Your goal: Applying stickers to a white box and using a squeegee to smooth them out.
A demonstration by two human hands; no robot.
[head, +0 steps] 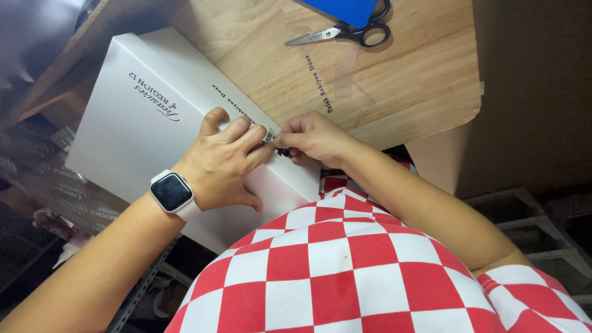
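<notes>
Nearest the head camera is your red-and-white checked shirt (345, 265), filling the bottom of the view just below the white box (132, 135). That box is your landmark: a flat, lidded carton with dark lettering on its top, lying half on the wooden board (382, 80) and half over its near edge, its long side running diagonally from upper left to lower right.

Your left hand (225, 161), with a white smartwatch (172, 192) on the wrist, lies flat on the box lid, fingers bent over the long edge and pressing there, holding nothing. Your right hand (311, 137) meets it from the board side, fingertips pinched shut on a small dark piece (282, 151) right at that edge; what it is, you cannot tell. Both hands touch the box edge, fingertips nearly meeting.

Well beyond the box, black-handled scissors (351, 32) lie closed on the board beside a blue sheet (339, 9).
</notes>
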